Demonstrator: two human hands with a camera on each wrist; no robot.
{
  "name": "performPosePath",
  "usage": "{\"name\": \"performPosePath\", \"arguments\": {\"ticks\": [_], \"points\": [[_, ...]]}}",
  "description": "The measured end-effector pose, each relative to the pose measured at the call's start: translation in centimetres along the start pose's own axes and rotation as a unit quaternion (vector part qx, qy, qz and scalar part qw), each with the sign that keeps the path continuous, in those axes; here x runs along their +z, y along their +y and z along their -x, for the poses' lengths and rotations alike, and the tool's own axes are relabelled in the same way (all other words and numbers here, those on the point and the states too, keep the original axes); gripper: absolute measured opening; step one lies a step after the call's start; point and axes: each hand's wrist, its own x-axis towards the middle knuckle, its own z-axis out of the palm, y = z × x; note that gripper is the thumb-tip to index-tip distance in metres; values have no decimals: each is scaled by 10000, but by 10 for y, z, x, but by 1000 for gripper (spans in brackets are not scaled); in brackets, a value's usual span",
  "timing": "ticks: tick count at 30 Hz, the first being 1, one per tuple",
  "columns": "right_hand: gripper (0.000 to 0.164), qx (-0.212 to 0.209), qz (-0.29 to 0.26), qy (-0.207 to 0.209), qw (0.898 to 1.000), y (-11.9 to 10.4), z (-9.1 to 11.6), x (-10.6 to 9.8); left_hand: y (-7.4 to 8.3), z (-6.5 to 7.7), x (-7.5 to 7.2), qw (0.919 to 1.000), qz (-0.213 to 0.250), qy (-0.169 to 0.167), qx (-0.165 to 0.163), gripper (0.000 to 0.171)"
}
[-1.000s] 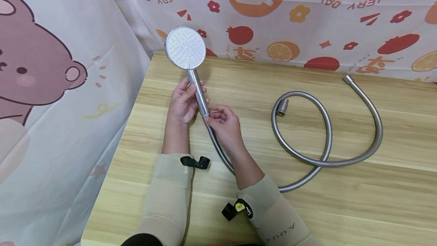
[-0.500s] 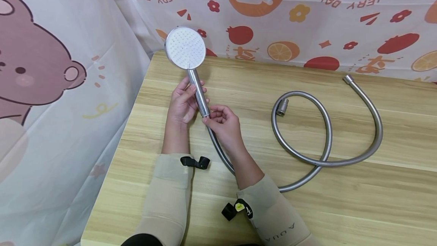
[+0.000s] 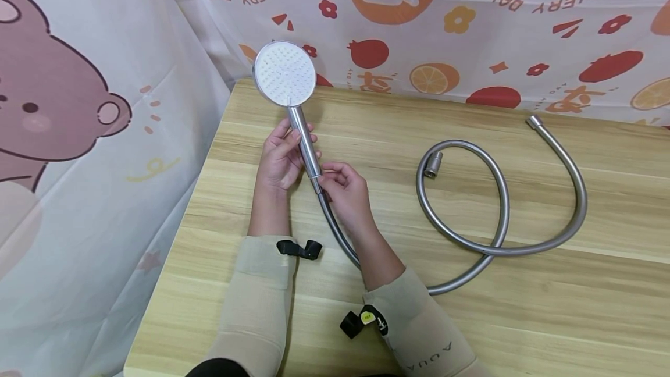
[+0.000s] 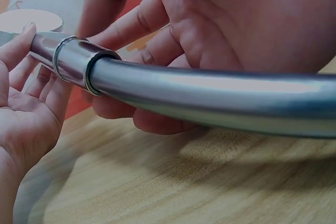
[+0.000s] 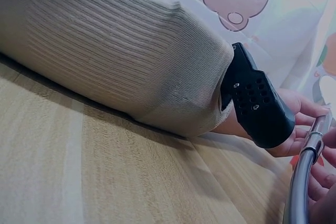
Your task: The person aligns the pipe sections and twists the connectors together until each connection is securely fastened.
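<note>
My left hand [image 3: 282, 162] grips the chrome handle of a hand shower [image 3: 285, 73], its round white spray face turned up. The shower slants up toward the back of the table. At the handle's lower end my right hand [image 3: 346, 194] pinches the metal end nut of a grey shower hose [image 3: 335, 224]. In the left wrist view, the nut [image 4: 84, 61] sits against the handle, with the right hand's fingers around it and some fingertips under the hose. The right wrist view shows my left hand [image 5: 299, 116] behind the joint, with the right hand partly cut off at the edge.
The hose loops over the wooden table [image 3: 576, 313] to the right. A loose-looking metal fitting [image 3: 433, 164] lies inside the loop, and the far hose end [image 3: 535, 122] points to the back. Printed curtains [image 3: 398, 63] hang behind and at the left edge.
My right thumb has slid from across the nut to its right side, so more of the nut shows. The left hand and the shower stay in place.
</note>
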Motion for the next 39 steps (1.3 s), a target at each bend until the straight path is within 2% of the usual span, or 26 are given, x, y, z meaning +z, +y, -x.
{"name": "performPosePath", "arguments": {"ticks": [6, 12, 15, 20, 27, 31, 39], "points": [[36, -321, 243, -26, 9992, 2, -1, -1, -1, -1, 0, 10000, 16, -11, 3, 40], [45, -466, 365, -37, 9982, 4, -1, -2, 0, 0, 1, 9998, 177, -68, -25, 41], [47, -515, 332, -27, 9981, 4, -1, -2, 0, 0, 1, 9999, 87, -52, -14, 40], [47, -481, 191, -18, 9987, 2, 0, -1, 1, 0, 1, 10000, 9, -30, -2, 40], [38, -192, -94, 16, 9998, 0, 0, 0, 1, 0, 1, 9998, 174, -60, -35, 39], [36, -259, 43, -72, 9996, 0, 0, 0, 1, 0, 2, 9999, 103, -57, -20, 40], [44, -458, 303, -173, 9983, 4, -1, -1, 0, 0, 1, 10000, 86, -46, -5, 41]]}}
